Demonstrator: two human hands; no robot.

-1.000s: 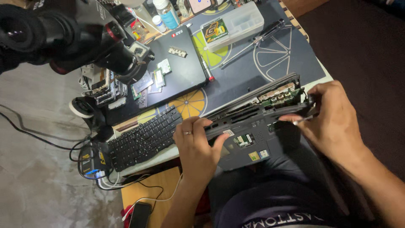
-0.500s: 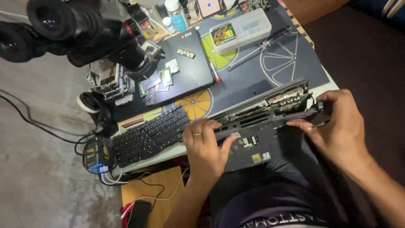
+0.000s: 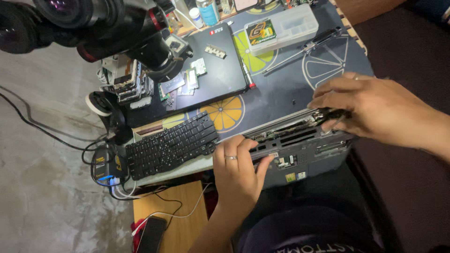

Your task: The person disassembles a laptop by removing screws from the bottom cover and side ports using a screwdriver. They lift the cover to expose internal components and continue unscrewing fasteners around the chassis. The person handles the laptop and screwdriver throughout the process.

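A dark grey laptop base [image 3: 300,150] stands tilted on its edge at the table's near side, underside toward me, with slots and stickers showing. My left hand [image 3: 236,171], a ring on one finger, grips its left end with fingers over the edge. My right hand [image 3: 375,110] reaches over its right top corner, fingertips pinching at a dark part there. What the fingertips hold is hidden.
A detached black keyboard [image 3: 171,145] lies left of the base. Behind it a closed black laptop [image 3: 211,70] carries small circuit cards. A clear parts box [image 3: 281,28], a screwdriver [image 3: 243,70], bottles, a microscope [image 3: 93,23] and a phone [image 3: 150,234] surround them.
My right hand has lifted and slid over the top right corner of the base. The view has shifted closer; my left hand keeps its grip.
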